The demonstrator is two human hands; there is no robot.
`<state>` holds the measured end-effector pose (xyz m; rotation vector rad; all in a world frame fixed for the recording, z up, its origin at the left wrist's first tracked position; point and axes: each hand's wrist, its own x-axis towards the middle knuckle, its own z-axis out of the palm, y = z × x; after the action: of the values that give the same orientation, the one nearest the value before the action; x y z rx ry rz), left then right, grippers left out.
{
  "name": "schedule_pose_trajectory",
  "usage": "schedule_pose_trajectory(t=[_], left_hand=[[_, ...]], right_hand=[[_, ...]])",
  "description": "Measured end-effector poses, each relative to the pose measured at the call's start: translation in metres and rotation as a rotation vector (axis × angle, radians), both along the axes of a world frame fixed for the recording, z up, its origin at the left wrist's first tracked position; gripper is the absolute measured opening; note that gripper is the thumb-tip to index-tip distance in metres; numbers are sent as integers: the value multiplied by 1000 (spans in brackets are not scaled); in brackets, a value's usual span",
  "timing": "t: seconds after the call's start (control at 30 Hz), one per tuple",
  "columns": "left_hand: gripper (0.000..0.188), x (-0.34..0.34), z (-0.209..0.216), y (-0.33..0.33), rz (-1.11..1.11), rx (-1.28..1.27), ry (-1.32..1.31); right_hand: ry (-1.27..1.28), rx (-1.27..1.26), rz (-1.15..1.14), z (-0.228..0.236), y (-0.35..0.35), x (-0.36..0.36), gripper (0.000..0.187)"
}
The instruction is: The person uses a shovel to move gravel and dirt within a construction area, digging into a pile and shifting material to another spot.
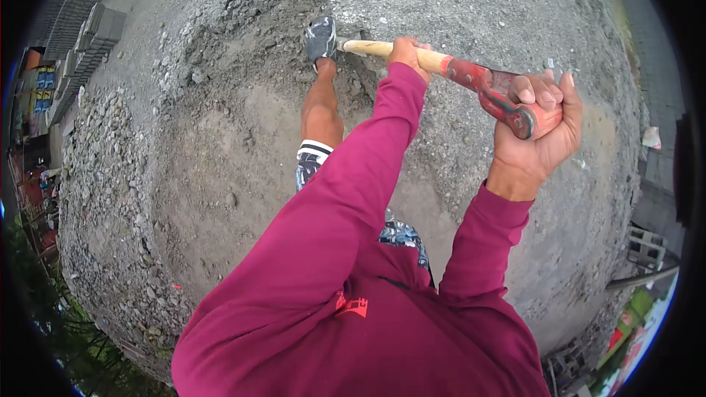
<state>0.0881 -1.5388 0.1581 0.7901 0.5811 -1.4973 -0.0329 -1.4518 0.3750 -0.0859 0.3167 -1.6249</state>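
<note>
A shovel with a pale wooden shaft (368, 48) and a red D-shaped handle (471, 73) reaches across in front of me. My left hand (409, 56) is closed around the shaft, just below the red part. At the handle's end my right hand (540, 121) wraps its fingers over the crossbar, palm turned up. The shaft's low end meets the ground beside my dark patterned shoe (321, 38). Most of the blade is hidden there by the shoe and soil. Loose, dug-up grey soil (250, 37) lies around that foot.
Gravelly ground (478, 0) spreads all around, with a bank of larger pebbles (110, 176) on the left. Stacked grey blocks (95, 37) stand at the far left. Hollow blocks (646, 248) sit at the right edge, and greenery (88, 345) fills the lower left.
</note>
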Motion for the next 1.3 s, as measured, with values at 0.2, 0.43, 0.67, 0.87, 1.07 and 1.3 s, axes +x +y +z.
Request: schedule_pose_trajectory(t=[0.2, 0.43, 0.67, 0.87, 1.07, 1.3], left_hand=[[6, 35, -4, 59, -176, -163, 22], [6, -29, 10, 84, -209, -59, 125], [8, 19, -70, 31, -213, -82, -37], [8, 33, -46, 59, -247, -112, 13], [6, 23, -71, 32, -376, -76, -38], [9, 95, -114, 53, -340, -222, -35]], right_hand=[[181, 116, 131, -2, 91, 41, 17], [301, 177, 122, 5, 111, -11, 29], [124, 176, 57, -87, 68, 5, 35], [230, 209, 176, -49, 102, 28, 41], [233, 137, 133, -80, 89, 9, 41], [277, 111, 247, -117, 118, 61, 43]])
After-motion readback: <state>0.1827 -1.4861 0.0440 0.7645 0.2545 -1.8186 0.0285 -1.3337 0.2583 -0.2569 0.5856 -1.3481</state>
